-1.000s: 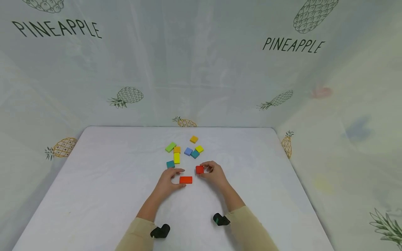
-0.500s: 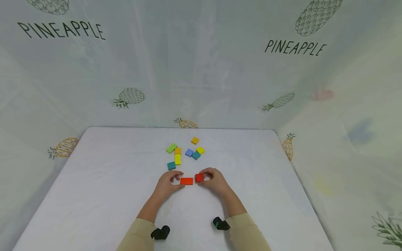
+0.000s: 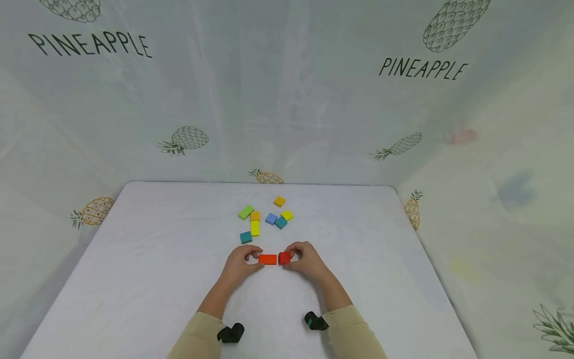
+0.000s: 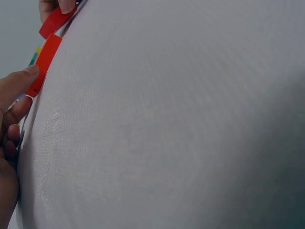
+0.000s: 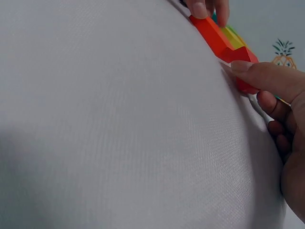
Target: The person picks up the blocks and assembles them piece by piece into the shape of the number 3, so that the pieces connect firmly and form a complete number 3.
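Fingers of your left hand (image 3: 236, 261), curled in, pinch the orange block (image 3: 269, 260) at its left end. Your right hand (image 3: 309, 260) likewise pinches the red block (image 3: 283, 258), just beside it. Outer-end grips probably leave the facing sides unobstructed.

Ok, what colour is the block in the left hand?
The block in the left hand is orange-red; the left wrist view shows it best.
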Action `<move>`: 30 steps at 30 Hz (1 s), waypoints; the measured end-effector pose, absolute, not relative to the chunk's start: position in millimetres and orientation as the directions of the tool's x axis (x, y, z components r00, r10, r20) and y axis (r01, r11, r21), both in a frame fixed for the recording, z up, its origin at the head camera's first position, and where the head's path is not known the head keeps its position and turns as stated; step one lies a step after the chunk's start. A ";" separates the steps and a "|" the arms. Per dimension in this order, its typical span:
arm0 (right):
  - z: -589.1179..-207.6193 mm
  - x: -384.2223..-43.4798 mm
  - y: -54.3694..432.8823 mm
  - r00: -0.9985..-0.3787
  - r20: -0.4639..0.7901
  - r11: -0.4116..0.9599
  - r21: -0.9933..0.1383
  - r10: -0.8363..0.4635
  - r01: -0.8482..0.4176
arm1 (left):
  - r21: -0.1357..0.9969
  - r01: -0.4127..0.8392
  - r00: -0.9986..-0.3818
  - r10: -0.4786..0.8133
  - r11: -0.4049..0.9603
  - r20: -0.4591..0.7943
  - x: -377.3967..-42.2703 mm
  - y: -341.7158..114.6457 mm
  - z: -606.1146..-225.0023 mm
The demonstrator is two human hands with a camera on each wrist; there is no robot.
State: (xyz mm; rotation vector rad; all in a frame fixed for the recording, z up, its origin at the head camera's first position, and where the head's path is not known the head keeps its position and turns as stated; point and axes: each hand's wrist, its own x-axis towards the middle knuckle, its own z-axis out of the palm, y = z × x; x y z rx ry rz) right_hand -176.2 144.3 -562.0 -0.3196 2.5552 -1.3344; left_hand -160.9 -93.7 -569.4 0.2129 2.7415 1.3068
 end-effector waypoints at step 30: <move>-570.1 -176.1 138.3 -0.958 -0.090 0.619 -0.779 -0.274 -0.104 | 0.744 0.118 -0.983 0.185 0.657 -0.008 -159.1 -89.6 -563.1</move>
